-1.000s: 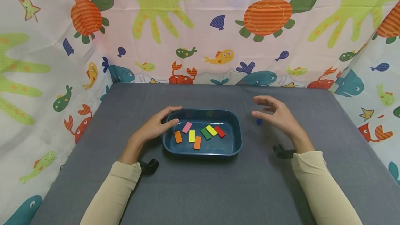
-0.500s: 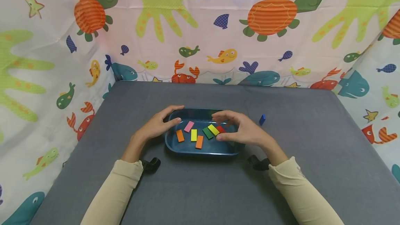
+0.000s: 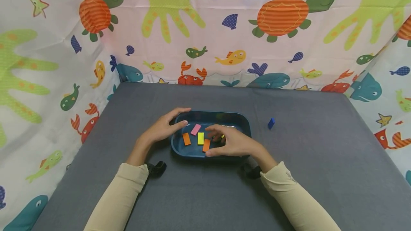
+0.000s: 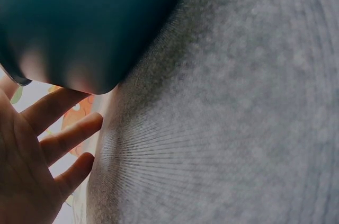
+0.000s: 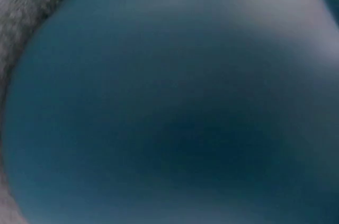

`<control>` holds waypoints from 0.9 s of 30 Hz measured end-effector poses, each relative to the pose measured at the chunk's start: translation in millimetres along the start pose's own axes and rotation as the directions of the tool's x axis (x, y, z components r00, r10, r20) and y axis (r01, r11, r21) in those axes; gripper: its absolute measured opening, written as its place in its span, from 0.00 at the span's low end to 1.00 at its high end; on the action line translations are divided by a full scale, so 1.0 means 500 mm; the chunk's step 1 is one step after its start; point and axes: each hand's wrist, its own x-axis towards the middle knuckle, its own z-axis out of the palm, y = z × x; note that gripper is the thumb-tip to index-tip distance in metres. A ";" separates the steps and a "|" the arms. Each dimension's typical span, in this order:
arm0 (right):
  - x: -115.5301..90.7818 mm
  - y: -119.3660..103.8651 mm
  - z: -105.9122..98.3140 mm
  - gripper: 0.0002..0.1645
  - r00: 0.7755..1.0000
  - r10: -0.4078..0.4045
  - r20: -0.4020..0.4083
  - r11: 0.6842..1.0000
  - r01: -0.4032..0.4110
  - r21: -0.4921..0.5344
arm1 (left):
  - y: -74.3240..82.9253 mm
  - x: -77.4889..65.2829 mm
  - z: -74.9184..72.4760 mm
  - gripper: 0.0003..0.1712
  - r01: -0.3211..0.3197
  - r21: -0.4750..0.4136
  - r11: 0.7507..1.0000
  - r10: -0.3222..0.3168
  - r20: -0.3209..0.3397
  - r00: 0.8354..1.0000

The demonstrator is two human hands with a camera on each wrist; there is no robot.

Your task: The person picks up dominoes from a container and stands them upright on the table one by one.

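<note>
A dark blue tray [image 3: 194,151] lies on the grey table with several small domino blocks flat in it. My left hand [image 3: 160,128] grips its left end, thumb over the rim and fingers along the outside; the left wrist view shows some fingers spread beside the tray wall. My right hand [image 3: 233,142] is over the tray's right half, thumb and fingers apart, nearest the front orange domino [image 3: 206,145]. Left of it lie a yellow domino [image 3: 200,138], a pink domino [image 3: 196,129] and another orange domino [image 3: 186,139]. The right hand hides the green and red dominoes and most of a second yellow one.
A blue domino [image 3: 271,123] stands upright on the table [image 3: 308,145], right of the tray. Cloth walls [image 3: 205,20] with printed sea animals border the table at the back and both sides. The tray wall [image 5: 159,102] fills most of the right wrist view.
My right hand has moved left from beside the blue domino to over the tray, leaving that domino standing on the table. The left hand has kept its place at the tray.
</note>
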 end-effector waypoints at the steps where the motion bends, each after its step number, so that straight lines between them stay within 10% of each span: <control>1: 0.002 -0.001 0.003 0.49 1.000 0.010 0.002 1.000 -0.010 -0.003 | -0.001 0.000 0.000 0.31 -0.001 0.001 1.000 0.001 0.000 1.000; 27: -0.004 -0.023 0.022 0.55 0.986 -0.018 0.166 0.999 0.023 -0.032 | -0.001 0.001 -0.003 0.31 -0.008 -0.020 1.000 0.008 0.002 1.000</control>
